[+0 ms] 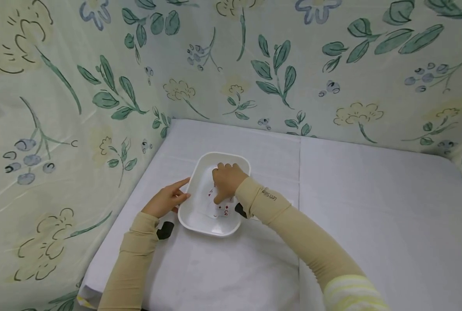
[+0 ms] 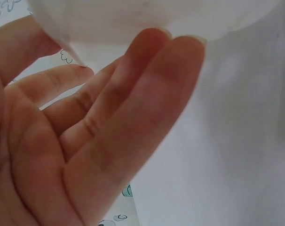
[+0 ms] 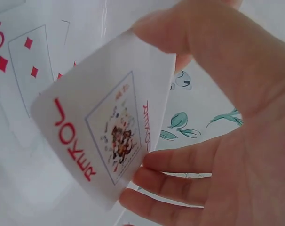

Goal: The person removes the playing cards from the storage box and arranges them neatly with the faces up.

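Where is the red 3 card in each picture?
Head: the red 3 card is a bit below the middle, in the white tray.
Left wrist: not in it.
Right wrist: upper left, beside the joker card.
Shared landmark: the flowery cloth, seen in all three.

1 tray (image 1: 209, 226), 2 hands (image 1: 166, 201) (image 1: 228, 180), at least 2 playing cards (image 3: 76, 127) (image 3: 34, 70)

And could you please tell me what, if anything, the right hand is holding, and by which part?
The right hand holds a joker card, with the thumb near one corner and fingertips at an adjoining edge.
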### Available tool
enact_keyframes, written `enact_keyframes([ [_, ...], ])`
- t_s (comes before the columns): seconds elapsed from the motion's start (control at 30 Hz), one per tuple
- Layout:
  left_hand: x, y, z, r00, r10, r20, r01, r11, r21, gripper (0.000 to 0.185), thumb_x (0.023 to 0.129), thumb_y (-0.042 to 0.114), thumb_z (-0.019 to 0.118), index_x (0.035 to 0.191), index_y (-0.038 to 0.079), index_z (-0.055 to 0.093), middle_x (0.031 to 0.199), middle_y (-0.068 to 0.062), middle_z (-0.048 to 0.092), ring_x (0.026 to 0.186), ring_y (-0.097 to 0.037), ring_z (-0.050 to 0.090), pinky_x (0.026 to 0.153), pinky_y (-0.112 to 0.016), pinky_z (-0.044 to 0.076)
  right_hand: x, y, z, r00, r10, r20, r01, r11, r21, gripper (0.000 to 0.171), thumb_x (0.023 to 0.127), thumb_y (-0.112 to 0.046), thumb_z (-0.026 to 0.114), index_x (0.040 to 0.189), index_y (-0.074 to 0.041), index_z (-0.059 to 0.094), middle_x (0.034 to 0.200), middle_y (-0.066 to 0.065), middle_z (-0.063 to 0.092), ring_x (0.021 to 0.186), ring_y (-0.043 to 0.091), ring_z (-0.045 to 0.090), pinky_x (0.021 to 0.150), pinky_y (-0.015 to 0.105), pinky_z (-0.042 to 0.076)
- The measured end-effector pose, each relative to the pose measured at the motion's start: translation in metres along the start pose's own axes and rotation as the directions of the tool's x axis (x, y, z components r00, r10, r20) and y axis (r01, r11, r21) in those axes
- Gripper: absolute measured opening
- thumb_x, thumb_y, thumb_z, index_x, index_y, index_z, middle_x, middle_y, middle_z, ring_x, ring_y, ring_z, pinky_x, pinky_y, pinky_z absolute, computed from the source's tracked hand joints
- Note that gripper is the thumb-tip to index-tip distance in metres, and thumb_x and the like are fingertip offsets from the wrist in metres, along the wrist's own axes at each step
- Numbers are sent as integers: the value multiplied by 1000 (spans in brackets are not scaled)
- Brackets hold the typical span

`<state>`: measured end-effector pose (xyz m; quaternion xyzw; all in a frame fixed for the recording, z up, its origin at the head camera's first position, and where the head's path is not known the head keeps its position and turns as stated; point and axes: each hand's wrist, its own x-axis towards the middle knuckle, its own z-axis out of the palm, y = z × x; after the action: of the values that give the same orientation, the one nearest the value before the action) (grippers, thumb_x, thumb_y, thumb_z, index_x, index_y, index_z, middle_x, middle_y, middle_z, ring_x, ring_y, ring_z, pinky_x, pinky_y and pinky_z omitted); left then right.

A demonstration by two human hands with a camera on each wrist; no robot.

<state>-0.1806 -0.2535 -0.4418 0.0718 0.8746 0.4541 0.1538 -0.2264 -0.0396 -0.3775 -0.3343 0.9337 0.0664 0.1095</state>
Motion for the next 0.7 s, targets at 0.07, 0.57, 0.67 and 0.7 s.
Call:
enact_keyframes([
  [0.07, 0, 1, 1, 1000, -9, -3, 8, 1000, -7, 58, 91, 26, 55, 142, 20, 29, 88, -11, 61, 75, -21, 60, 61, -33, 52, -5, 5, -4, 1000, -2, -16, 2, 1000, -11, 60, 64, -52, 68, 103, -8, 55, 90, 2, 45, 79, 17, 45, 74, 33, 41],
  [0.57, 4, -4, 2, 1000, -26, 10, 26, 1000, -6, 59, 90, 29, 56, 142, 22, 29, 90, -11, 60, 76, -21, 60, 62, -33, 52, -65, 73, -5, 990, -2, -138, 1, 1000, -7, 71, 63, -50, 70, 105, 5, 56, 90, 12, 52, 78, 25, 52, 73, 43, 46],
  [0.67, 4, -4, 1, 999, -32, 10, 32, 999, 1, 59, 90, 28, 56, 142, 23, 29, 91, -11, 60, 77, -21, 60, 62, -33, 52, -79, 89, 5, 990, 26, -136, -26, 1000, -2, 74, 62, -50, 70, 108, 7, 55, 94, 14, 53, 81, 28, 53, 75, 46, 45],
  [0.7, 4, -4, 1, 999, -34, 9, 34, 999, 1, 59, 90, 28, 56, 142, 23, 29, 91, -11, 60, 77, -21, 60, 62, -33, 52, -83, 93, 8, 990, 37, -134, -37, 999, 3, 74, 62, -49, 70, 108, 7, 55, 95, 15, 53, 81, 28, 53, 76, 47, 45],
])
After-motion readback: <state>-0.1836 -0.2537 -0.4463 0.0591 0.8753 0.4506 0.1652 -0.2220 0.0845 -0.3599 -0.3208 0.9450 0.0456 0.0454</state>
